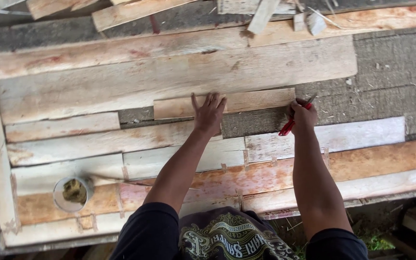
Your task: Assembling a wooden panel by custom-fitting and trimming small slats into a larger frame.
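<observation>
My left hand [209, 113] lay flat, fingers spread, on a short wooden plank [232, 103] – pressing it down on the boards; my right hand [303, 115] was closed around a red-handled tool [291, 124] at the plank's right end; a small tin [72, 193] stood near the left edge – well apart.

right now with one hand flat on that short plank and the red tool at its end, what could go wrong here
The short plank is pinned only by the left hand near its middle, so it could swivel under a push at its end. The right hand works the red-handled tool close to the rough edge: a slip might bring splinters or a nick. The small tin sits near the left elbow and could tip.
</observation>
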